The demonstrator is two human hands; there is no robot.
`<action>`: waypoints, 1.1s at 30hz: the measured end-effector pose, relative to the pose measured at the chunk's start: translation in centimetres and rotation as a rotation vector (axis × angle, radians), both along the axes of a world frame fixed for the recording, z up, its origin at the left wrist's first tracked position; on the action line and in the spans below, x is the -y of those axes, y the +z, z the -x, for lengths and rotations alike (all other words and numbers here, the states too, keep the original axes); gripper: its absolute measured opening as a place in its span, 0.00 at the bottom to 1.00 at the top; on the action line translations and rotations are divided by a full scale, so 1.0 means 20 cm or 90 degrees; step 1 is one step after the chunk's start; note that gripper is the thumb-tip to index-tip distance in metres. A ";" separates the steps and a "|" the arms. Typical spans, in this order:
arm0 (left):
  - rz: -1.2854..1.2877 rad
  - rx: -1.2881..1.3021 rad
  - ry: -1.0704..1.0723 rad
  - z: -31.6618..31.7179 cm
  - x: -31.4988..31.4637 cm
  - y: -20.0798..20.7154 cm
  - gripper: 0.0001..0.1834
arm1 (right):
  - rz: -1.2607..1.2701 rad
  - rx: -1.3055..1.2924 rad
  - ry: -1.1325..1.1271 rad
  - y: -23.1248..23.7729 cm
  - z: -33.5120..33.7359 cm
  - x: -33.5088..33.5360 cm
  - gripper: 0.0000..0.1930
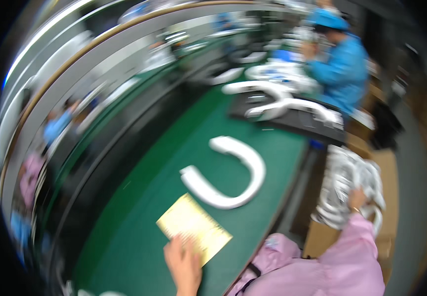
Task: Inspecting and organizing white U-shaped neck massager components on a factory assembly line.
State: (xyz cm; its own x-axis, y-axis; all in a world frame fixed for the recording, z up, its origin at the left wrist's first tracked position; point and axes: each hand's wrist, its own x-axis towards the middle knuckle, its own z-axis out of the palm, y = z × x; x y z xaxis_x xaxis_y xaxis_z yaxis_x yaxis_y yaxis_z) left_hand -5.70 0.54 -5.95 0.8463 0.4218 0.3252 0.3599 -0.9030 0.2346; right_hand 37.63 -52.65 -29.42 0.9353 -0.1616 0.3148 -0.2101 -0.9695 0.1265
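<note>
My left hand (184,264) rests flat on a yellow card (193,228) lying on the green bench mat (139,217), fingers spread over its near corner. A white U-shaped plastic band (233,172) lies on the mat just beyond the card. My right hand (357,198), in a pink sleeve, reaches down to the right into a cardboard box (388,172) full of white parts in clear bags (344,180). Its fingers are buried among the bags, so whether it grips one is hidden. The frame is motion-blurred.
A black tray (292,121) further along the bench carries more white U-shaped bands. A person in a blue coat and cap (341,61) works at the far end. Other people sit along the left side. The bench edge runs diagonally beside my body.
</note>
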 end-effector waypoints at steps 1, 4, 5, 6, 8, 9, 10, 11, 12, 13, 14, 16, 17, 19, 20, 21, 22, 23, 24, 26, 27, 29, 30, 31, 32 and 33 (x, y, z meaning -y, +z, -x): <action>0.031 0.104 0.016 0.00 0.00 0.02 0.22 | 0.025 0.063 -0.001 0.00 0.01 -0.03 0.19; 0.065 0.136 0.069 0.08 0.00 0.11 0.17 | 0.130 0.032 0.066 -0.23 -0.11 0.28 0.18; 0.094 0.166 0.112 0.13 -0.02 0.11 0.16 | 0.136 0.067 0.064 -0.15 -0.08 0.30 0.19; 0.118 0.200 0.143 0.21 -0.04 0.11 0.15 | 0.124 0.108 0.080 -0.09 -0.09 0.25 0.19; 0.066 0.259 0.290 0.39 -0.08 0.13 0.14 | 0.064 0.194 0.121 0.07 -0.07 0.10 0.19; 0.028 0.275 0.405 0.54 -0.09 0.14 0.14 | 0.057 0.198 0.162 0.15 -0.07 -0.01 0.19; -0.007 0.291 0.507 0.68 -0.09 0.15 0.13 | 0.000 0.242 0.245 0.25 -0.05 -0.11 0.18; -0.078 0.244 0.622 0.79 -0.07 0.16 0.14 | -0.056 0.287 0.319 0.36 -0.02 -0.20 0.17; -0.150 0.190 0.733 0.90 -0.04 0.17 0.15 | -0.115 0.326 0.390 0.47 0.02 -0.32 0.17; -0.147 0.100 0.780 0.99 0.00 0.18 0.17 | -0.176 0.362 0.455 0.56 0.03 -0.45 0.16; -0.142 0.010 0.822 1.07 0.05 0.17 0.19 | -0.237 0.397 0.516 0.66 0.07 -0.57 0.15; 0.083 -0.151 0.812 1.24 0.17 0.11 0.21 | -0.353 0.462 0.637 0.80 -0.01 -0.80 0.14; 0.010 -0.127 0.765 1.28 0.20 0.09 0.20 | -0.412 0.494 0.696 0.79 -0.14 -0.84 0.14; 0.034 -0.079 0.713 1.28 0.22 0.13 0.18 | -0.512 0.407 0.816 1.01 0.05 -1.13 0.10; 0.045 -0.056 0.685 1.27 0.24 0.20 0.17 | -0.627 0.361 0.861 1.16 0.29 -1.38 0.08; 0.029 0.018 0.644 1.18 0.23 0.32 0.15 | -0.699 0.285 0.919 1.27 0.53 -1.53 0.07; 0.097 0.100 0.583 1.13 0.23 0.43 0.15 | -0.705 0.222 0.979 1.34 0.71 -1.68 0.06; 0.167 0.182 0.510 1.06 0.23 0.52 0.15 | -0.705 0.146 1.045 1.41 0.90 -1.80 0.07; 0.240 0.260 0.452 1.05 0.25 0.59 0.15 | -0.714 0.018 1.093 1.46 1.08 -1.93 0.09; 0.361 0.370 0.264 1.04 0.25 0.64 0.19 | -0.625 -0.186 1.290 1.53 1.32 -2.16 0.36; 0.439 0.405 0.177 1.00 0.26 0.67 0.19 | -0.580 -0.262 1.362 1.58 1.42 -2.25 0.50; 0.514 0.461 -0.009 0.89 0.24 0.70 0.23 | -0.620 -0.394 1.442 1.55 1.51 -2.39 0.59; 0.644 0.512 -0.032 0.83 0.23 0.69 0.25 | -0.722 -0.570 1.464 1.57 1.53 -2.43 0.52; 0.777 0.558 -0.054 0.77 0.22 0.67 0.27 | -0.820 -0.851 1.294 1.56 1.51 -2.39 0.47; 0.904 0.605 -0.062 0.72 0.24 0.66 0.30 | -0.896 -1.122 1.084 1.54 1.52 -2.36 0.43; 0.881 0.656 -0.031 0.64 0.25 0.65 0.33 | -0.964 -1.076 1.080 1.50 1.52 -2.37 0.36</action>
State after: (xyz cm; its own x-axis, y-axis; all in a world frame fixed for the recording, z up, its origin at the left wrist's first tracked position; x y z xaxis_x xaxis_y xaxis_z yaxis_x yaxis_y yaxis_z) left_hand -18.49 -4.37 6.99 0.5589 0.8166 0.1445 -0.4448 0.1481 0.8833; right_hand 7.28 -5.34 0.51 -0.1875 0.9623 0.1970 -0.2431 0.1488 -0.9585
